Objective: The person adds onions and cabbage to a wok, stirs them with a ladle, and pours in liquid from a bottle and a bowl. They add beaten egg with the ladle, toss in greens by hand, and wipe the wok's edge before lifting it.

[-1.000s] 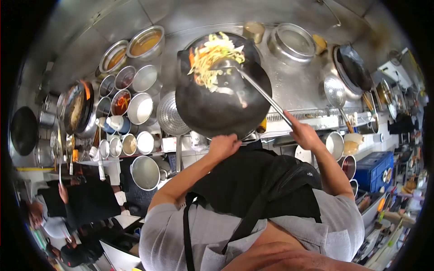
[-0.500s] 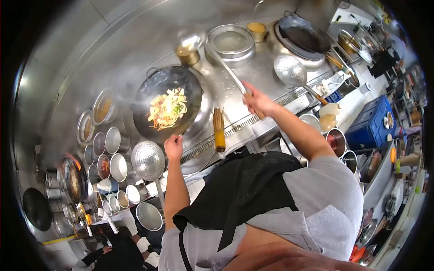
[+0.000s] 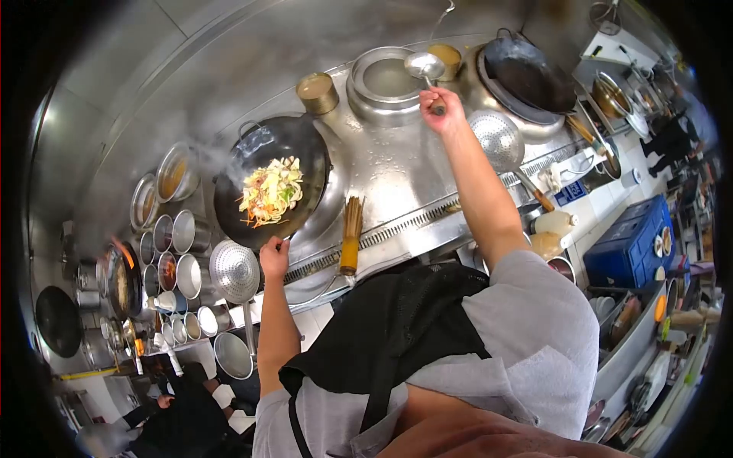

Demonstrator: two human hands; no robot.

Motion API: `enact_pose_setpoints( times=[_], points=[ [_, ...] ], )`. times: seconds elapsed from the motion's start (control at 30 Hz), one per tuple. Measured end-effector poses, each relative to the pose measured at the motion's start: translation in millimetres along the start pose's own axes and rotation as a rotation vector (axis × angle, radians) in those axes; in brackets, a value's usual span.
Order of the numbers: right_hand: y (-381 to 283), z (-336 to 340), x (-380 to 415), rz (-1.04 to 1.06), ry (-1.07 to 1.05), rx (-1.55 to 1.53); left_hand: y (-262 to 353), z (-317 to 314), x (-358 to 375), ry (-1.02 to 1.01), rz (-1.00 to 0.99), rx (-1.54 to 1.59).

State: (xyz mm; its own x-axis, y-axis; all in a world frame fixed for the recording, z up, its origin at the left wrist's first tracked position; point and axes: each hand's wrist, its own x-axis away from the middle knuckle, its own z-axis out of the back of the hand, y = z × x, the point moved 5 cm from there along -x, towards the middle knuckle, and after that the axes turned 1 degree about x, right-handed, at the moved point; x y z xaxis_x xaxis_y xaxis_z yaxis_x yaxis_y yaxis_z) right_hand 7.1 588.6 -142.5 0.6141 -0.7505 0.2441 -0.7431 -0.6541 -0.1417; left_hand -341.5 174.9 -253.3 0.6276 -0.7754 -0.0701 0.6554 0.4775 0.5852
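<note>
My left hand (image 3: 274, 258) is closed at the near edge of a black wok (image 3: 309, 200), gripping it there; the exact grip is partly hidden by the fingers. Inside the wok lies a steaming heap of shredded vegetables and pale strips (image 3: 272, 191). My right hand (image 3: 443, 111) is wrapped around the handle of a metal ladle (image 3: 425, 66). The ladle's bowl is between a round pot of cloudy liquid (image 3: 388, 79) and a metal tub with yellowish contents (image 3: 445, 58). A bamboo wok brush (image 3: 351, 237) lies on the stove's front edge.
To the left stand several metal pots (image 3: 186, 230) and a perforated skimmer (image 3: 234, 270). Another skimmer (image 3: 497, 140) rests at right, below a second wok (image 3: 531, 75). A brass-coloured tub (image 3: 318, 93) is at the back. A co-worker's dark clothing (image 3: 187, 416) shows lower left.
My right hand has moved up and away, carrying the ladle from near the brass-coloured tub rightward to the yellowish tub. My left hand stays at the wok's edge; the view has shifted slightly.
</note>
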Motion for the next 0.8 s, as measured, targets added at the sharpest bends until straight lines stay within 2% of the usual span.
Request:
enact_pose_setpoints(
  times=[0.1,0.4,0.5,0.57,0.6,0.63,0.7,0.77,0.8],
  points=[
    [2.9,-4.2,3.2,-0.062,-0.056,0.007,2.3,1.1,-0.1,0.017,-0.036,-0.027],
    [0.5,-7.0,5.9,-0.096,-0.004,0.061,-0.9,-1.0,0.6,0.057,-0.077,-0.054],
    [2.6,-5.5,9.3,-0.073,0.004,0.082,35.2,12.9,7.5,0.142,-0.177,0.050],
    [3.7,-7.4,12.3,-0.083,-0.025,0.126,112.9,41.7,23.6,0.090,-0.328,0.253],
    [2.6,-6.9,12.7,-0.079,-0.023,0.123,154.3,52.2,35.0,-0.166,-0.314,0.416],
    [3.1,-5.1,12.2,-0.082,0.002,0.135,189.0,59.6,49.9,-0.361,-0.479,0.530],
    [6.2,-6.0,12.1,-0.090,0.027,0.151,271.5,88.1,91.0,-0.605,-0.763,0.548],
    [9.1,-8.3,12.0,-0.074,0.062,0.166,306.3,98.0,113.4,-0.774,-0.871,0.660],
    [10.3,-10.3,11.0,-0.079,0.062,0.167,306.6,95.6,112.0,-0.771,-0.868,0.660]
  ],
)
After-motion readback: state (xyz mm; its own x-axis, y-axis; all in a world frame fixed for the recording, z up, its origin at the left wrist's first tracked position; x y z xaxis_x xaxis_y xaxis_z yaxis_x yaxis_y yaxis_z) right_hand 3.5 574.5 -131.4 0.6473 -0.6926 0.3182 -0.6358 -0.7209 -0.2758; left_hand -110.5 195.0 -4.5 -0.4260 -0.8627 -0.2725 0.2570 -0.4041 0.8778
